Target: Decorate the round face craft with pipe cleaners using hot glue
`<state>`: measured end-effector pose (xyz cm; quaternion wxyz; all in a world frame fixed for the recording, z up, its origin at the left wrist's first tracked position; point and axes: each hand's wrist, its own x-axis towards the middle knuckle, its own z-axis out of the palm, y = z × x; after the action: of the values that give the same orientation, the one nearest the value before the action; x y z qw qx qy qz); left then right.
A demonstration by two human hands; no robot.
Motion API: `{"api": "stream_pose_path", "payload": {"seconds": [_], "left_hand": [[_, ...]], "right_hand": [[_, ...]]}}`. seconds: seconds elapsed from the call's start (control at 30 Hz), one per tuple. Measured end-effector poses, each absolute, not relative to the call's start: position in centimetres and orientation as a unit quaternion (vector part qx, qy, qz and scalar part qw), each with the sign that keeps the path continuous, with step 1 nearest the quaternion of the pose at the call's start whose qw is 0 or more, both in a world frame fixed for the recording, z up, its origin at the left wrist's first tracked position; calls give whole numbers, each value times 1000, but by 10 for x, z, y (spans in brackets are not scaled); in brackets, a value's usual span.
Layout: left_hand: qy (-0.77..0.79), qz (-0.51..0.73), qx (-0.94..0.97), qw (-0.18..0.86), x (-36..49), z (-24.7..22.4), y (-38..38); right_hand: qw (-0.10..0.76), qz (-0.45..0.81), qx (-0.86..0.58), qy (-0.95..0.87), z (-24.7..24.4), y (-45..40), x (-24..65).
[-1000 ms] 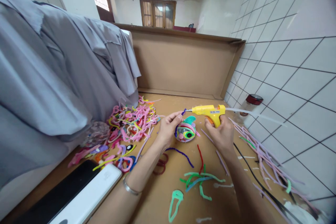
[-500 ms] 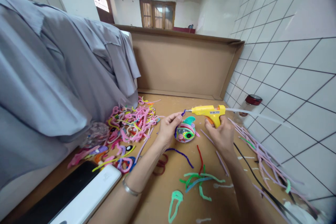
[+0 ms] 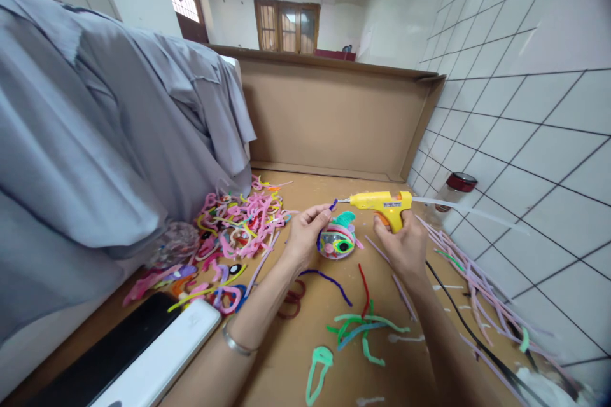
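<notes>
Between thumb and fingers, my left hand (image 3: 309, 232) pinches a dark blue pipe cleaner (image 3: 333, 206), whose tip points up and away. My right hand (image 3: 403, 241) is wrapped round the handle of a yellow hot glue gun (image 3: 379, 202), with a finger by its orange trigger. The gun's nozzle is at the pipe cleaner's tip; whether they touch I cannot tell. Just below sits a round fish figure (image 3: 338, 243) with a green fin, a pink stripe and a black eye ringed in yellow-green. A clear glue stick (image 3: 470, 206) sticks out of the gun's back.
A tangle of pink and yellow pipe cleaners (image 3: 245, 222) lies left. Near me are a white device (image 3: 165, 356), green pipe cleaners (image 3: 356, 325) and another blue one (image 3: 329, 278). Right, a black cord (image 3: 453, 296) passes lilac stems (image 3: 477, 280) and a red-lidded jar (image 3: 456, 191) by the tiled wall.
The glue gun and my right hand have shifted very slightly right. My left hand keeps its pinch on the blue pipe cleaner, almost still.
</notes>
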<state>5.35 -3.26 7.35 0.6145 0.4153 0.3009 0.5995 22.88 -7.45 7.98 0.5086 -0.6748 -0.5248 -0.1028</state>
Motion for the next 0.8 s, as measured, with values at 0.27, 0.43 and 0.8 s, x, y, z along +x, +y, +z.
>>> {"api": "stream_pose_path", "payload": {"seconds": [0.27, 0.43, 0.8], "left_hand": [[307, 599, 427, 604, 54, 73, -33], [302, 600, 431, 603, 54, 73, -33], [309, 600, 436, 596, 54, 74, -34]], "right_hand": [[493, -119, -669, -544, 78, -74, 229], [502, -128, -669, -533, 78, -73, 229], [497, -136, -660, -547, 78, -75, 229]]}}
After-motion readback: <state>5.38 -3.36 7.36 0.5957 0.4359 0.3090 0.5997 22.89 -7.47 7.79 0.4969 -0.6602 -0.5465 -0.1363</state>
